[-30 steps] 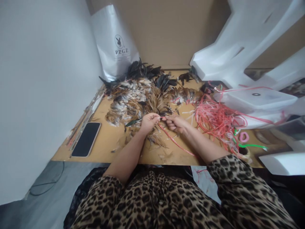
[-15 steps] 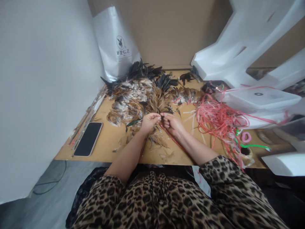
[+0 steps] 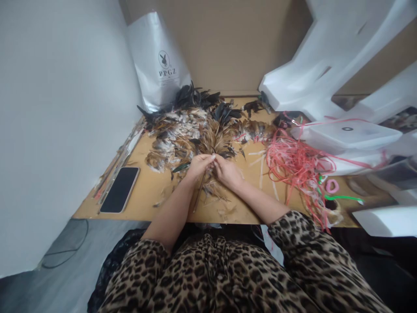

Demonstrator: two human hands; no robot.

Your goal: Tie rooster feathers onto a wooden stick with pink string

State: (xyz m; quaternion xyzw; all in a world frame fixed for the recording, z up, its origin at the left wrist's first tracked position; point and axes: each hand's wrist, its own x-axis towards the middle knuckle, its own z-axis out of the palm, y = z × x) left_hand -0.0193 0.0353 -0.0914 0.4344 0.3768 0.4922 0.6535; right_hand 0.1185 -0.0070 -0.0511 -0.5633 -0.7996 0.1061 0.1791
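Observation:
At the middle of the table, my left hand [image 3: 198, 167] is closed around a thin stick [image 3: 197, 199] whose lower end slants toward me. Brown feathers [image 3: 215, 135] fan out from the far end of this feathered stick, just past my fingers. My right hand [image 3: 227, 171] is closed against the same spot, its fingertips meeting my left thumb. The exact grip between the fingers is hidden. Beside my left hand lies a dark green feather [image 3: 181, 167]. A pile of pale and brown feathers [image 3: 177, 126] spreads behind, with black feathers [image 3: 197, 96] at the back.
A phone [image 3: 120, 190] lies at the left, near several thin rods [image 3: 119, 158] along the wall. A silver bag [image 3: 159, 65] stands behind the feathers. To the right are tangled red strips [image 3: 293, 156], a white plastic box [image 3: 352, 132] and a green strip [image 3: 343, 198].
My right hand has shifted left and closed up against my left hand. The red strip that ran from it along my forearm is out of sight. The stick now shows below my left hand.

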